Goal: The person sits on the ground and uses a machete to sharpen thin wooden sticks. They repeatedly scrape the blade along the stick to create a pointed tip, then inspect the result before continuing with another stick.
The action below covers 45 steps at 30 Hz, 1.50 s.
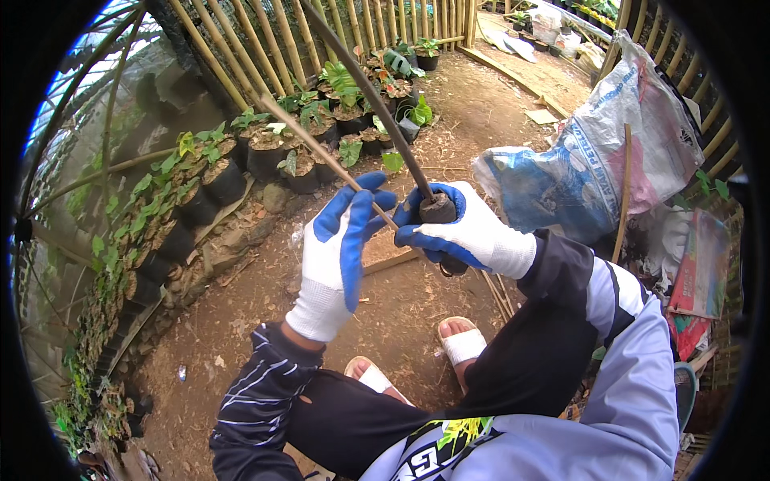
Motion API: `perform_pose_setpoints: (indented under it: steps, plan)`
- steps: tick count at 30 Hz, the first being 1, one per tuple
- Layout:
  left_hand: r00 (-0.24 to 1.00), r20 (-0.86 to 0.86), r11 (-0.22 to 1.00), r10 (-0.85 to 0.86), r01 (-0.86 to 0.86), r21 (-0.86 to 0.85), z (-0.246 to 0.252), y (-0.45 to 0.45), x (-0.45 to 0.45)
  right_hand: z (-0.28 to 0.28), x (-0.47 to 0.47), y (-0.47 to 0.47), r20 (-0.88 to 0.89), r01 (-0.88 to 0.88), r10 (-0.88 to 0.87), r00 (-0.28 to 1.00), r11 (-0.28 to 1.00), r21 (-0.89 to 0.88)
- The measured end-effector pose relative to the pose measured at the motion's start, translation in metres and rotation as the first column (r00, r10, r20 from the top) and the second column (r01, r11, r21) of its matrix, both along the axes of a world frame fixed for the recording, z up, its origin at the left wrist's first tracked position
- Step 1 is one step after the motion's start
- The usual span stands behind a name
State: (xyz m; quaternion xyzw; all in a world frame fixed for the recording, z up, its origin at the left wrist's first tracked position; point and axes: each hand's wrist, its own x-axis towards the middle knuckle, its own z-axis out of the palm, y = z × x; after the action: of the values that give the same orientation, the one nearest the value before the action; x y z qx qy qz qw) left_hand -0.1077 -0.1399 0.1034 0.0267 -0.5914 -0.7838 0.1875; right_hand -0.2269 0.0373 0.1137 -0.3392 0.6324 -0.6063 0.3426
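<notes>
My left hand (349,246), in a white and blue coated work glove, has its fingers around a thin light stick (319,149) that slants up to the left. The lower end of that stick meets the fingers of my right hand (457,228), gloved alike. My right hand grips a dark, rough, rounded piece (438,208), its material unclear. From its top a long dark rod (385,117) rises towards the upper left. A small dark round thing (453,266) shows just below my right hand, partly hidden by it.
Potted plants in black bags (301,171) line the left and far side, beside stones (275,198) and a bamboo fence (373,27). Woven plastic sacks (559,174) lie at the right, with a wooden strip (624,192) upright against them. Thin sticks (498,294) lie near my right foot.
</notes>
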Motion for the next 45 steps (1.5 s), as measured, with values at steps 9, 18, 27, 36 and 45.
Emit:
perform_pose_setpoints:
  steps: [9,18,27,36,45]
  plan:
    - [0.993,0.114,0.982,0.017,-0.038,0.185,0.003,-0.008,0.007,-0.012,-0.017,-0.007,-0.776,0.21,-0.139,0.615,0.978,-0.009]
    - [0.959,0.268,0.99,-0.093,0.061,0.125,-0.003,0.01,0.024,0.002,-0.014,0.009,-0.938,0.281,0.19,0.29,0.92,0.273]
    - [0.953,0.297,0.997,0.059,-0.044,-0.058,-0.015,0.016,0.032,-0.007,-0.041,0.02,-0.957,0.355,0.143,0.253,0.906,0.229]
    - [0.903,0.427,0.999,-0.039,0.037,0.012,-0.001,0.021,0.044,-0.009,-0.073,0.057,-0.864,0.567,-0.121,0.489,0.796,0.21]
    - [0.904,0.425,0.998,-0.046,0.025,0.055,-0.005,0.023,0.037,-0.007,-0.012,0.025,-0.929,0.194,0.082,0.361,0.968,0.16]
